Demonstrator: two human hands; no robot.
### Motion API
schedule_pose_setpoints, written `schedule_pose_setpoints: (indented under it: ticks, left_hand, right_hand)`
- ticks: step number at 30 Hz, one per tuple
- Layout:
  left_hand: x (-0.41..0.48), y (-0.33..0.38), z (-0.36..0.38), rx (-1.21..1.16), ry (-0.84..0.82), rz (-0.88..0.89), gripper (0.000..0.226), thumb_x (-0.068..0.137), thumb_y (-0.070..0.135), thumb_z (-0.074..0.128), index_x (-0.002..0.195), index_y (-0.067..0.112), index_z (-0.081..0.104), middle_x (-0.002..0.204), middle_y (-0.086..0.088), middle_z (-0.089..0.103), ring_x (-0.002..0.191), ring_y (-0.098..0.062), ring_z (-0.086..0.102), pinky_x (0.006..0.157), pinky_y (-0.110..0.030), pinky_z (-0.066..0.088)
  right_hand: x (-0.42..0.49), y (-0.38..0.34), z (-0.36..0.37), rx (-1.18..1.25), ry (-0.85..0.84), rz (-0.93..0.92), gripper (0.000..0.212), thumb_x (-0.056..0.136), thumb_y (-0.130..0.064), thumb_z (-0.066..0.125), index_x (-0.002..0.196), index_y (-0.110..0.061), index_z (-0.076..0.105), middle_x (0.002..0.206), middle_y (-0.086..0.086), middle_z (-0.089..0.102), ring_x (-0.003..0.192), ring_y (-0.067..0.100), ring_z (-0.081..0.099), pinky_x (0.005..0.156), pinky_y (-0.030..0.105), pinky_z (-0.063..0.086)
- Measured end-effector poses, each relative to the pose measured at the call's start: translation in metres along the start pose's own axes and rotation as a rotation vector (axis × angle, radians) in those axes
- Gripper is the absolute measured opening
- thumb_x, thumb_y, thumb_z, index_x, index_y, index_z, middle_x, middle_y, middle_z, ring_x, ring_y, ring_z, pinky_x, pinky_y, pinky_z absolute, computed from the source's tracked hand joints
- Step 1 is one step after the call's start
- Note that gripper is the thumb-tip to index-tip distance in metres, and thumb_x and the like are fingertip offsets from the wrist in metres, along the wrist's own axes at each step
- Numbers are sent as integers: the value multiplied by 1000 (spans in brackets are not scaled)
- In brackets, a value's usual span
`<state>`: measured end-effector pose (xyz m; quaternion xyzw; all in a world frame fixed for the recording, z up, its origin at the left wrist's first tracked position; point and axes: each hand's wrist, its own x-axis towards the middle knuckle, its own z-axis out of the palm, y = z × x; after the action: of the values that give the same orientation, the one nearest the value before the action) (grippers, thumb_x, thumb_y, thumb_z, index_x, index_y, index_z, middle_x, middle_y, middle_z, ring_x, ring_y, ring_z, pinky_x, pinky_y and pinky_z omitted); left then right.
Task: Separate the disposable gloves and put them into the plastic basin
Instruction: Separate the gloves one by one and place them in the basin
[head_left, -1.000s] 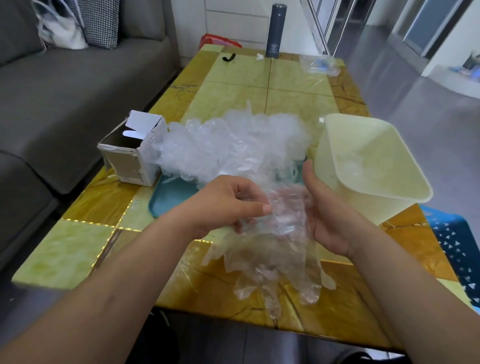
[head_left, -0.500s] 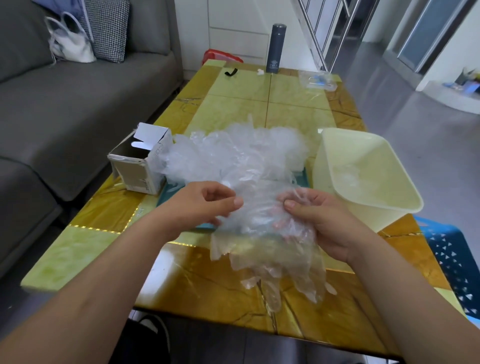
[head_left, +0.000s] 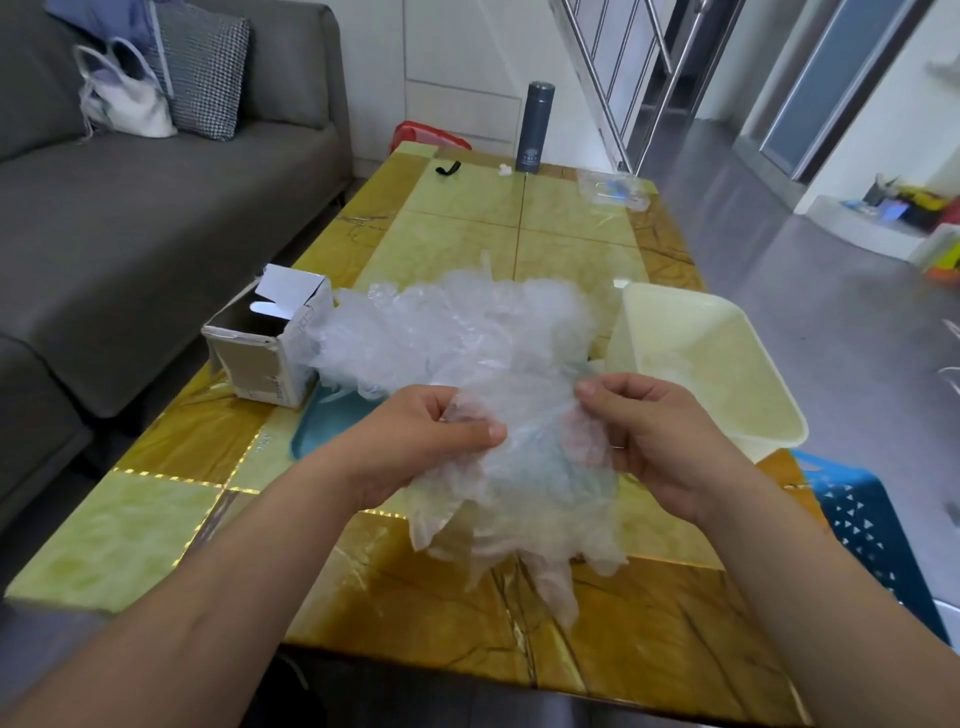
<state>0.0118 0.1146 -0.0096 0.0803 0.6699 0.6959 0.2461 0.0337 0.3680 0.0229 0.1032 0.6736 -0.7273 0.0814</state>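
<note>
"Plastic, thin and clear: a crumpled bunch of disposable gloves (head_left: 530, 493) hangs between the two hands above the near part of the table (head_left: 649, 654). Its glove tips dangle below the fingers, toward the near edge."

"How do the hands hold it?"

"The left hand (head_left: 426, 441) has its fingers curled and its thumb laid forward, pinching the left side of the bunch. The right hand (head_left: 654, 436) pinches the upper right side between thumb and curled fingers. The hands are apart, with film spread between them. A blue stool (head_left: 872, 525) stands off the table's edge, right of the right wrist."

"And beyond the fingers?"

"Just past the fingertips lies the big pile of gloves (head_left: 457, 332), heaped on a teal tray (head_left: 324, 431) that shows to the left of the left hand's fingers. An opened cardboard box (head_left: 260, 358) stands against the pile, farther left."

"Where is the basin?"

"The plastic basin (head_left: 691, 312), pale yellow, sits just beyond and to the right of the right hand's fingers, close beside the pile. I cannot tell whether they touch. Something faint and clear lies inside, too blurred to name."

"Farther off?"

"A dark flask (head_left: 535, 127) stands at the table's far end, straight ahead of the fingers, with a clear packet (head_left: 613, 189) to its right. A grey sofa (head_left: 156, 208) runs along the left."
</note>
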Motion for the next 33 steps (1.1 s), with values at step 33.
schedule_pose_setpoints:
  ticks: [33]
  left_hand:
    - [118,96,123,341,161,-184,42,105,33,45,101,-3,66,76,-21,74,58,-31,69,59,-38,59]
  right_hand:
    - [98,-85,-123,-856,482,-92,13,89,-13,53,97,-16,63,95,14,67,79,36,69,59,40,60]
